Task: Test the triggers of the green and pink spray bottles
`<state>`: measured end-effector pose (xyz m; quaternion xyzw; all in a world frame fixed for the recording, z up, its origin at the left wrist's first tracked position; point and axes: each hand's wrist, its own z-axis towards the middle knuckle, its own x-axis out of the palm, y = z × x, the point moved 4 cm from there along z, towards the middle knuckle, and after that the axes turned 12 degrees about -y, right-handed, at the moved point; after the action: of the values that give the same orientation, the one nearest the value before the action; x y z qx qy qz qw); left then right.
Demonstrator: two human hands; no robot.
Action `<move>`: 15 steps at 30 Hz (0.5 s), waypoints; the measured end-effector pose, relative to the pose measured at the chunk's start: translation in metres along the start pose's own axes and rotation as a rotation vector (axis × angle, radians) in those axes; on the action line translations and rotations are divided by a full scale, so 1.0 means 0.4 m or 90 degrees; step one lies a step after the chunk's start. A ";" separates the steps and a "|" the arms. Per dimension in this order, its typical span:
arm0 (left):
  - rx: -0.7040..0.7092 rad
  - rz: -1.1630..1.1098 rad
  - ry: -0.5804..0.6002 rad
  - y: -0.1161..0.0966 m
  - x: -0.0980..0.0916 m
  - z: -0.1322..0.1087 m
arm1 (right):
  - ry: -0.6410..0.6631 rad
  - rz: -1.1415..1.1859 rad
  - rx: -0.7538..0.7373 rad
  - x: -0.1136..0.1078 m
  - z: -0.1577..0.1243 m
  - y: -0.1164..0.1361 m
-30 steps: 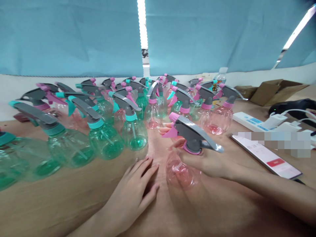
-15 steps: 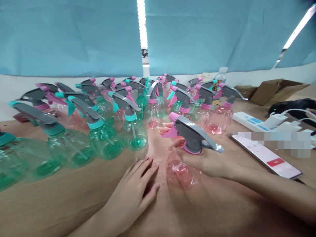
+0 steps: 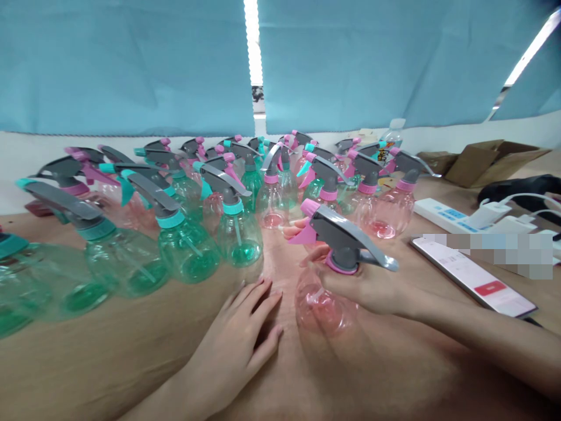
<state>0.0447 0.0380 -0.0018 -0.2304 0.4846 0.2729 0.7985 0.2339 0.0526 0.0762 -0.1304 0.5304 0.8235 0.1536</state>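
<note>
A clear pink spray bottle (image 3: 326, 307) with a grey and pink trigger head stands at the near middle of the table. My right hand (image 3: 357, 286) is wrapped round its neck just under the head, with fingertips showing by the pink trigger. My left hand (image 3: 243, 327) lies on the tabletop to the left of this bottle, fingers stretched out and holding nothing. Beyond my left hand stands a green spray bottle (image 3: 239, 237) with a turquoise collar. More green bottles, among them one nearer the left (image 3: 188, 251), line the left side.
Several pink and green spray bottles crowd the back, including a pink one (image 3: 391, 210) at right. A phone (image 3: 473, 278), a white power strip (image 3: 447, 213) with plugs and an open cardboard box (image 3: 491, 161) lie on the right. A blue curtain (image 3: 131, 64) hangs behind.
</note>
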 end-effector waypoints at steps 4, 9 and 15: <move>-0.002 0.001 0.002 -0.002 -0.002 -0.001 | -0.003 0.001 0.002 -0.001 0.001 -0.003; -0.001 -0.004 -0.005 -0.003 -0.003 0.000 | 0.006 0.041 0.008 -0.003 0.001 -0.008; 0.002 -0.003 -0.004 -0.001 0.003 -0.001 | -0.001 -0.042 -0.045 -0.011 0.006 0.028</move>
<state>0.0449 0.0377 -0.0029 -0.2295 0.4816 0.2708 0.8013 0.2334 0.0499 0.0882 -0.1529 0.4959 0.8364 0.1762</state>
